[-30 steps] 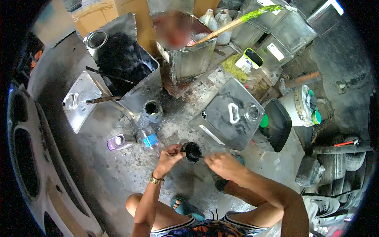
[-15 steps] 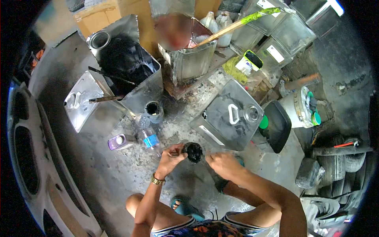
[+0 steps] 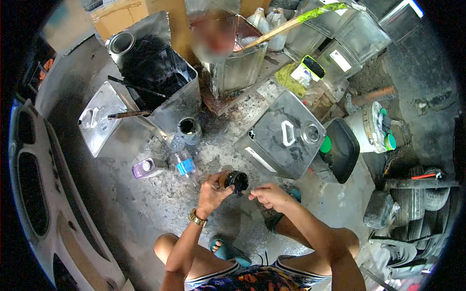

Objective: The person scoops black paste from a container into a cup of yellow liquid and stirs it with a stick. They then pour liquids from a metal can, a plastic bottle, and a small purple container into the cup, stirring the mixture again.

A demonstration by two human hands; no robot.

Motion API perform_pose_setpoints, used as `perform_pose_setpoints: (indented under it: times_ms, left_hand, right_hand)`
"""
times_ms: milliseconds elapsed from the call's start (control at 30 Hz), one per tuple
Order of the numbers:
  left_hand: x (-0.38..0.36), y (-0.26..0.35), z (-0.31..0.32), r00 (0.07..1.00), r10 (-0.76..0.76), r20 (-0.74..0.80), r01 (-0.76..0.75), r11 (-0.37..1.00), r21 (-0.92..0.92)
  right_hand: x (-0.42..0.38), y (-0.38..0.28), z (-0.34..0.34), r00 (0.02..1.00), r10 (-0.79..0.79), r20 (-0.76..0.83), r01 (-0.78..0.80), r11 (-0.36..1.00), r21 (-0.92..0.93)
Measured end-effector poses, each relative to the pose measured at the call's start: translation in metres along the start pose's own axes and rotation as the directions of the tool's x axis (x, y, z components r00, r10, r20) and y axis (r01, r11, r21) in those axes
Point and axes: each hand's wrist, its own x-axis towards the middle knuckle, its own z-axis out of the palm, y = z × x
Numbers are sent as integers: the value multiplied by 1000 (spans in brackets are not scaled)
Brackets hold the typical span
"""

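Observation:
My left hand [image 3: 212, 194], with a gold watch at the wrist, is closed around the side of a small round cup [image 3: 237, 181]. The cup's mouth tilts toward me, and its inside and rim are coated in glossy black, paint-like stuff. Just right of the cup, my right hand [image 3: 270, 196] is closed in a pinch, fingertips pointing at the rim. Whatever lies in that pinch is too small to make out. Beyond the cup, a clear plastic bottle with a blue label [image 3: 185, 166] lies on the floor, near a cut-open bottle blackened inside [image 3: 189, 130].
A closed metal tin [image 3: 276, 138] stands ahead to the right. An open tin with black insides [image 3: 179, 106] is at upper left, a stick across it. A purple-and-white container [image 3: 145, 168] sits left. A black tray [image 3: 345, 150] and white bucket [image 3: 365, 128] are right.
My right hand has shifted slightly left and turned, its fingertips now reaching toward the cup's rim. The cup has tipped a little more toward me in my left hand.

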Motion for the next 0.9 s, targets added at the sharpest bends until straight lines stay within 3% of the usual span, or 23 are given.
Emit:
perform_pose_setpoints:
  times_ms: [33,100,167,200,233,267,433,533,567,633,767,833,900]
  left_hand:
    - [0,-3,0,1000,1,2,-1,1000,1]
    - [1,-7,-2,999,17,30,-12,986,-169]
    - [1,-10,-3,999,-26,44,36,972,-233]
    - [2,-10,-3,996,-67,62,83,950,-300]
    - [2,-12,-2,996,-65,65,82,950,-300]
    - [3,-16,-1,995,-77,63,94,932,-351]
    - [4,-9,-5,984,-148,100,175,903,-393]
    - [5,-13,-4,989,-125,83,145,938,-314]
    - [4,-17,-4,987,-140,83,159,933,-322]
    - [3,-13,-10,983,-162,83,181,925,-333]
    - [8,-8,-7,985,-129,112,161,919,-359]
    - [10,-13,-10,985,-139,100,167,907,-387]
    - [9,-15,-9,985,-123,118,157,929,-337]
  right_hand:
    - [3,2,-4,1000,-1,0,1,1000,2]
    - [11,4,-9,994,-83,-67,97,963,250]
    - [15,13,-7,980,-140,-139,164,970,178]
    - [11,24,6,801,-572,-178,441,764,-471]
    - [6,28,16,523,-849,76,405,169,-898]
    - [-21,6,32,747,-661,74,200,117,-973]
    - [-40,-19,42,665,-738,111,157,-6,-988]
    - [-31,-12,48,727,-622,291,111,-311,-944]
    - [-38,-15,48,726,-621,295,116,-312,-943]
    - [-51,-27,46,777,-598,195,99,-191,-977]
    - [-26,-10,45,733,-641,227,85,-245,-966]
    - [-37,-21,48,717,-639,277,154,-243,-958]
    - [-43,-35,42,742,-653,154,82,-140,-987]
